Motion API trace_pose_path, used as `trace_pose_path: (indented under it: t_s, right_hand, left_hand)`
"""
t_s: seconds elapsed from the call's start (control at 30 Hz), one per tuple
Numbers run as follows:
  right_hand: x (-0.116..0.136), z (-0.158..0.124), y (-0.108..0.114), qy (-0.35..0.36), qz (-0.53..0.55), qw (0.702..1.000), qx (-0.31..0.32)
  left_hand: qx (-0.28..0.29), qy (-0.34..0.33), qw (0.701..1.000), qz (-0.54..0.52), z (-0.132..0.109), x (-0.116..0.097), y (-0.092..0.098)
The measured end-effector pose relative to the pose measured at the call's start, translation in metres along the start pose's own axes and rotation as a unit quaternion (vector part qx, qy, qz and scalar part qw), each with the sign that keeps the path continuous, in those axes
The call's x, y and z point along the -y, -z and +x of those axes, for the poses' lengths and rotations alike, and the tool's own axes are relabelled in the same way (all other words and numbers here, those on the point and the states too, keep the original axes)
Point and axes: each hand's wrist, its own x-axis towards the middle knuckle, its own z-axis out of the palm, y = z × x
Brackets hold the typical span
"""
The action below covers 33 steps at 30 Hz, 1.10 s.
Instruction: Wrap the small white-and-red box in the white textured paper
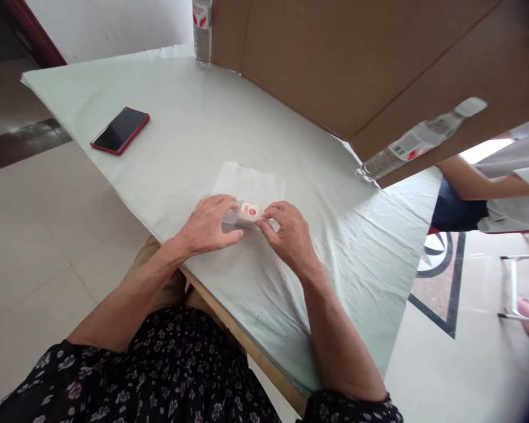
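Observation:
A small white box with a red-and-black printed label point(251, 210) lies on a thin white sheet of paper point(251, 182), whose far part spreads flat on the table. The paper's near edge is folded up against the box's front. My left hand point(211, 223) is at the box's left, fingertips touching the paper there and the thumb held well apart. At the box's right end my right hand point(288, 232) pinches the paper between thumb and forefinger.
A pale green cloth covers the table point(167, 117). A phone in a red case point(121, 130) lies at left. Cardboard panels point(308, 59) stand at the back, with a water bottle point(202, 35) upright beside them and another bottle point(414, 144) at right. Another person's arm point(489, 182) shows beyond.

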Motion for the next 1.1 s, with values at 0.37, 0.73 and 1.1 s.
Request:
trace_pose_path:
  t_s: [0.37,0.73,1.1]
  right_hand:
    - [-0.015,0.010,-0.017,-0.109,0.313,0.943,0.012]
    - [-0.010,0.005,-0.020,-0.130,0.340,0.931,-0.013]
    - [-0.010,0.004,-0.025,-0.139,0.337,0.931,-0.021]
  left_hand:
    - [-0.021,0.117,0.971,-0.208,0.021,0.002,-0.018]
    - [-0.028,0.115,0.949,-0.294,0.018,0.003,-0.020]
    - [-0.030,0.121,0.953,-0.276,0.018,0.004,-0.020]
